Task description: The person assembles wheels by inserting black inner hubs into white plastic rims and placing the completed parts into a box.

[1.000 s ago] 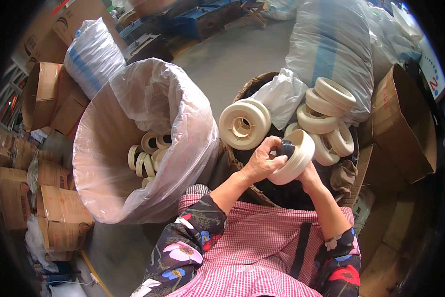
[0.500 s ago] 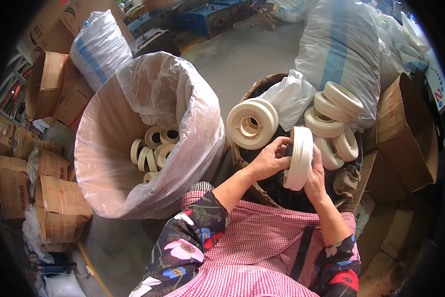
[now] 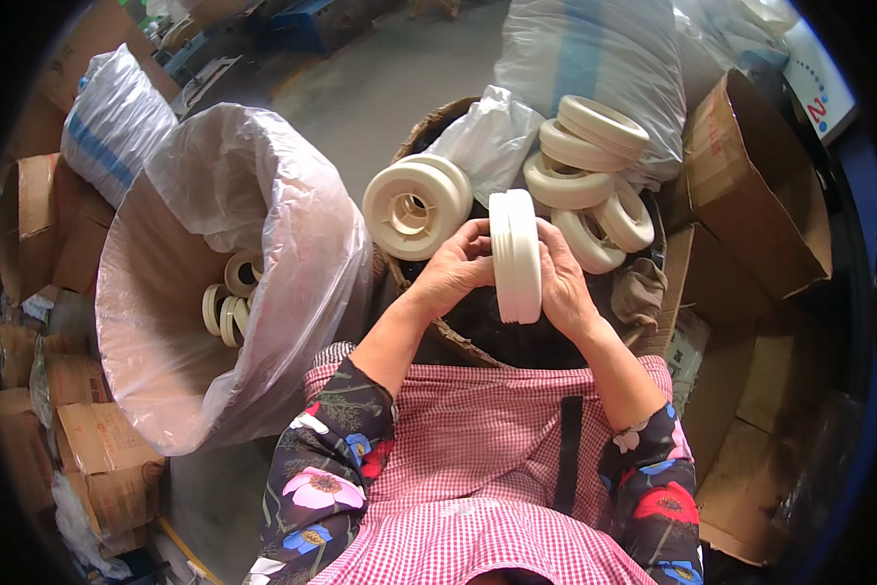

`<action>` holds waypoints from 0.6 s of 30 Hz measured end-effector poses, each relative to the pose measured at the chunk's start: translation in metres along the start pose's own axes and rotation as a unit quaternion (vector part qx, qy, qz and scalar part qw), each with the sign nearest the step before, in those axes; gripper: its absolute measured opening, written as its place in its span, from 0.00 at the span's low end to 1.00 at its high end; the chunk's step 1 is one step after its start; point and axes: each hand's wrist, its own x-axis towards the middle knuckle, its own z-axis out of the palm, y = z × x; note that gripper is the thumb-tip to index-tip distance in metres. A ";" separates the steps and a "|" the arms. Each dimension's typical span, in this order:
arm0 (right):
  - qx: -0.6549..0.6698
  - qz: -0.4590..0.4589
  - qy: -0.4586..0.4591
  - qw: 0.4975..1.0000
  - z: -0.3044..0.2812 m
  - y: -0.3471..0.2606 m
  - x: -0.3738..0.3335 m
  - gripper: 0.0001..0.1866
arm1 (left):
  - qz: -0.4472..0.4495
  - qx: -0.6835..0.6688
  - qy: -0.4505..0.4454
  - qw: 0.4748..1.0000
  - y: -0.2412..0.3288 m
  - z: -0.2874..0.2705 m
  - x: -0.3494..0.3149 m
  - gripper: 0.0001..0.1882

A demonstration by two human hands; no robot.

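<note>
Between my two hands, above the work surface in front of my apron, stands a cream-coloured plastic ring [image 3: 516, 255], upright and edge-on with a grooved rim. My left hand [image 3: 455, 265] grips it from the left, its fingers reaching toward the ring's opening. My right hand [image 3: 563, 281] holds its other side, with the fingers partly hidden behind it. Left of the held ring, two flanged cream rings [image 3: 392, 239] lean together. More cream rings [image 3: 573, 187] lie piled to the right, several of them stacked at a tilt.
On the left stands a large bin lined with clear plastic [image 3: 307, 292], with several rings [image 3: 228, 317] inside. A crumpled white bag [image 3: 487, 136] lies behind the work spot. A brown cloth [image 3: 638, 292] sits near my right wrist. Cardboard boxes [image 3: 751, 180] flank the right side.
The view has swung to the right, so the scene sits further left. The ring has turned from slightly tilted to nearly edge-on, with both hands still on it.
</note>
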 end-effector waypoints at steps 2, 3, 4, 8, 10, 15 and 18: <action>-0.011 0.019 0.011 1.000 -0.005 -0.003 0.003 0.21 | -0.001 0.023 0.002 1.000 0.003 0.003 0.001 0.34; -0.017 0.029 0.016 0.999 -0.009 -0.004 0.006 0.20 | 0.001 0.044 -0.010 0.999 0.002 0.004 0.001 0.35; 0.001 0.135 -0.056 0.989 -0.018 -0.006 0.012 0.19 | -0.004 0.053 -0.009 0.999 0.001 0.004 0.000 0.35; -0.054 0.347 -0.158 0.923 -0.032 -0.030 0.018 0.22 | -0.012 0.048 -0.002 0.999 0.003 0.002 -0.001 0.35; -0.058 0.250 -0.057 0.965 -0.027 -0.019 0.009 0.21 | -0.005 0.027 0.002 1.000 0.003 0.004 0.001 0.35; -0.085 0.089 0.061 0.991 -0.022 0.000 0.016 0.17 | 0.012 -0.016 0.026 0.999 0.001 0.004 -0.004 0.34; -0.122 0.064 0.097 0.986 -0.031 0.017 0.022 0.18 | 0.021 -0.117 0.021 0.993 0.007 -0.014 -0.006 0.32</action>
